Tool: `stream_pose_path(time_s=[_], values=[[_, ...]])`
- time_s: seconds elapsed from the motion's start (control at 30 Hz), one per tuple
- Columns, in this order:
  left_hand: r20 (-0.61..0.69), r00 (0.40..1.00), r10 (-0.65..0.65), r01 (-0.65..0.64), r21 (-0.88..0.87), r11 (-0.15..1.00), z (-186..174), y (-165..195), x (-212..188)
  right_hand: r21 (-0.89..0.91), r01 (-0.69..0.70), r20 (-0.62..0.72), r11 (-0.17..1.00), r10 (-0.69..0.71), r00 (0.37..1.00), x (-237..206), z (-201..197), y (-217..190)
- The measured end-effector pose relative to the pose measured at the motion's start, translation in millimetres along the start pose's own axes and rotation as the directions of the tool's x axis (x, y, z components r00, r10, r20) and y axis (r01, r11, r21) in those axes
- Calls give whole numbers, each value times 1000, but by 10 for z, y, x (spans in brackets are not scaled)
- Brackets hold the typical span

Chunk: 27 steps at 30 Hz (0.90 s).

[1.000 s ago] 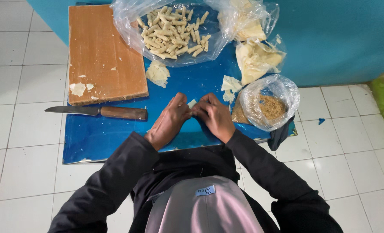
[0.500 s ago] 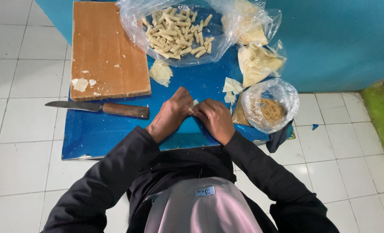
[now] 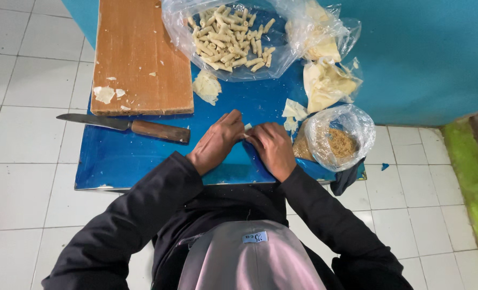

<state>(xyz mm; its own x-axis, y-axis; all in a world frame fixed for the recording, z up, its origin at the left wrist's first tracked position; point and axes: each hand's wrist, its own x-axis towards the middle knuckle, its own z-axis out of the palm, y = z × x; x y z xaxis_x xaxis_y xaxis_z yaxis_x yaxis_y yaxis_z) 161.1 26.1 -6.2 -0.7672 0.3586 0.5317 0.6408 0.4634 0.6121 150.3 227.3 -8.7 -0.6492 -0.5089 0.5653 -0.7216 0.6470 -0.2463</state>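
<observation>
Underneath, blue board (image 3: 142, 156), white tiles (image 3: 24, 139).

even, fairly bright light from overhead, cool in tone, and the view is sharp across the middle. a soft sheen sits on the blue counter (image 3: 142, 156) near its front edge, and small highlights glint off the clear plastic bag (image 3: 233, 37) up top. shadows are faint and short, just a thin dark line under the knife (image 3: 126, 126). floor tile lines bow outward at the edges, wide-lens distortion. no motion blur showing.
</observation>
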Motion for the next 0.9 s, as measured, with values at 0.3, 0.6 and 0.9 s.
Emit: stream_pose_path(time_s=[0.3,0.6,0.9], values=[[-1,1000,0,0,123,992,43,-8,77,-66,-13,-15,998,12,1000,-12,-42,-31],[-59,998,-27,34,135,990,41,-42,119,-141,26,38,990,-21,999,-81,-98,-47],[-288,951,-110,168,186,968,-355,151,-37,-13,-44,24,999,45,999,105,22,202]])
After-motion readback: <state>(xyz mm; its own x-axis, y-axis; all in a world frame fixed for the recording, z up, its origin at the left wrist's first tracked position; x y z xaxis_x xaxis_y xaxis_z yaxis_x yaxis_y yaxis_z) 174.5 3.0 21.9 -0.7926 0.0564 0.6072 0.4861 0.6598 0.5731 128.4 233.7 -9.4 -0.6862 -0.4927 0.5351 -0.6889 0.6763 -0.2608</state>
